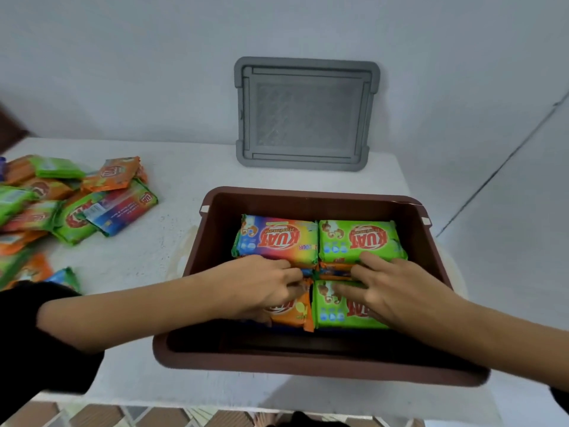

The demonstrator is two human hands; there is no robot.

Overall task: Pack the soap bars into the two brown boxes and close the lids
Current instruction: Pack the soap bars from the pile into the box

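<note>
An open brown box (308, 195) stands on the white table (172, 186) in front of me. Inside, a rainbow soap bar (277, 238) and a green soap bar (360, 238) lie at the far side. An orange soap bar (295, 309) and another green bar (338, 315) lie at the near side. Another orange bar (334, 271) shows in the gap between them. My left hand (261, 285) is curled over the near orange bar and grips its edge. My right hand (388, 288) lies spread on the near green bar, fingertips touching the middle orange bar.
A grey lid (304, 112) leans upright against the wall behind the box. A loose pile of green, orange and rainbow soap bars (61, 204) covers the table's left side. The table's front edge is just below the box, with tiled floor beneath.
</note>
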